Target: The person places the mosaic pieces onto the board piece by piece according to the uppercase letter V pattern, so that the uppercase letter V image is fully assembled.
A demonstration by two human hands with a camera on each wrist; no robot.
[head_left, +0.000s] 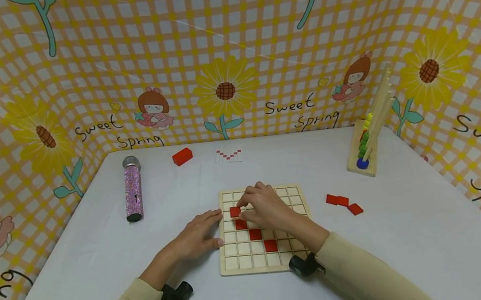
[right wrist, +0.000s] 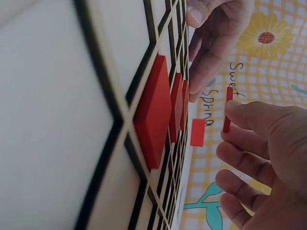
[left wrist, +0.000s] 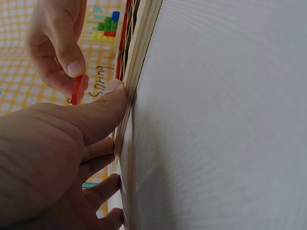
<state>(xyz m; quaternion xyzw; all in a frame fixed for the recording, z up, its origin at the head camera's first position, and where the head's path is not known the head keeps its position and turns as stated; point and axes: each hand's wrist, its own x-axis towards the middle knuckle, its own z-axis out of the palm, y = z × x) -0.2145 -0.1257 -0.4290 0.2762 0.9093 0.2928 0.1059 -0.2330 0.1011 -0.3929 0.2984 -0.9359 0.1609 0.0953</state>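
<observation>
A wooden grid board (head_left: 233, 264) lies on the white table, with three red tiles (head_left: 271, 245) set in its squares along a diagonal. My right hand (head_left: 264, 207) is over the board's upper left part. Its thumb and fingertips pinch a thin red square tile (right wrist: 228, 110), which shows edge-on above the grid in the right wrist view. At the board's left side, my left hand (head_left: 197, 235) touches the rim with its thumb and fingertips, the fingers fairly straight. Its thumb (left wrist: 108, 103) lies against the wooden edge in the left wrist view.
Three loose red tiles (head_left: 342, 201) lie right of the board. Behind it are a red block (head_left: 182, 156) and a small card with a red grid pattern (head_left: 229, 154). A glittery pink microphone (head_left: 133, 190) lies left; a wooden bead stand (head_left: 367, 147) is at the back right.
</observation>
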